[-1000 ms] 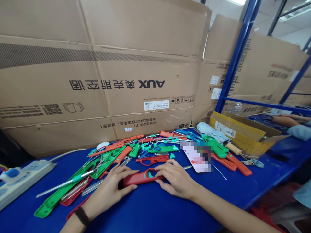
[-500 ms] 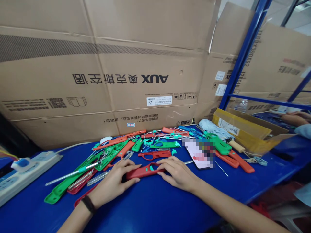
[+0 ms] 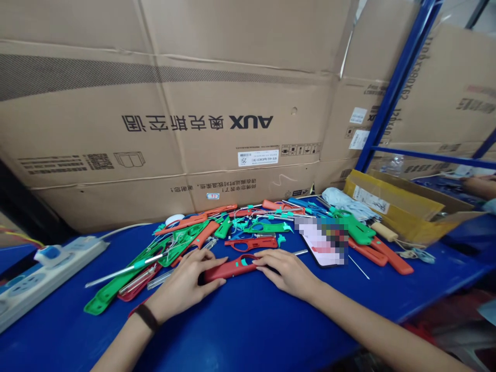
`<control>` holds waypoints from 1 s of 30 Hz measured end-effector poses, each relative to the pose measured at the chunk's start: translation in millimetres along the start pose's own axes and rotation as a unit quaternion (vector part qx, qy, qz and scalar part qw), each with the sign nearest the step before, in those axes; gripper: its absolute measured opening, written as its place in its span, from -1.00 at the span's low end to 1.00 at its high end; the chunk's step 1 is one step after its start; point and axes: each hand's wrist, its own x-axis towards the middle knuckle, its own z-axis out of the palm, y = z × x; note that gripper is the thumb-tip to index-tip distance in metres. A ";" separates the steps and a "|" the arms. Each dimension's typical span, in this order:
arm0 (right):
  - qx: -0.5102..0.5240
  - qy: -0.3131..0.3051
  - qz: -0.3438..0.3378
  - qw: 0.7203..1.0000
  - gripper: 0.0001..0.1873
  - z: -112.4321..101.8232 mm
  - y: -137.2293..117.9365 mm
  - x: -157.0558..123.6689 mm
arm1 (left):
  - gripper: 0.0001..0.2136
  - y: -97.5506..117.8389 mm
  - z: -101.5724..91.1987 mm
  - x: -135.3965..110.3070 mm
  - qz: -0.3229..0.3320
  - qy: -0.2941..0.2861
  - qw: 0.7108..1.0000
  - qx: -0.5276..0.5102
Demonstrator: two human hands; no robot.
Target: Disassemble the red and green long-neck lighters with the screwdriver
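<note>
A red gas lighter body (image 3: 229,268) with a finger loop and teal parts lies level just above or on the blue tabletop. Its wide end is held by my left hand (image 3: 189,276), thumb below and fingers above. At the loop end, the fingertips and thumb of my right hand (image 3: 289,271) pinch it. Just beyond it lies a red lighter half-shell (image 3: 253,242) with parts inside. Left of my left hand are green half-shells (image 3: 116,287) and a metal lighter tube (image 3: 116,274). A phone (image 3: 323,245), its screen partly blurred out, lies past my right hand.
A white power strip (image 3: 50,276) runs along the left edge. Tall cardboard (image 3: 194,93) walls off the back. At right are assembled green (image 3: 360,230) and red lighters (image 3: 391,256), a folded umbrella (image 3: 349,204), a yellow-taped open box (image 3: 395,204) and a blue rack post (image 3: 399,88).
The view has shifted slightly, moving the scene rightward. Between both hands the lighter has rolled a little, showing more of its side. Both hands keep their hold.
</note>
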 end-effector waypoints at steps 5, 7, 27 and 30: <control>0.011 0.001 0.000 1.000 -0.80 -0.6 1.1 2.1 | -0.62 1.4 -2.4 0.2 -0.006 -0.003 1.000 0.002; 0.005 0.006 -0.009 1.000 -0.80 -2.4 0.8 3.6 | -0.63 1.5 -2.3 0.1 -0.005 -0.004 1.000 0.000; -0.065 0.062 -0.092 0.992 -0.79 -0.6 2.0 0.9 | -0.56 1.5 -3.3 0.9 -0.034 -0.010 0.999 0.024; -0.067 0.071 -0.095 0.991 -0.79 -2.5 0.5 1.4 | -0.56 1.6 -3.1 0.0 -0.033 -0.007 0.999 0.026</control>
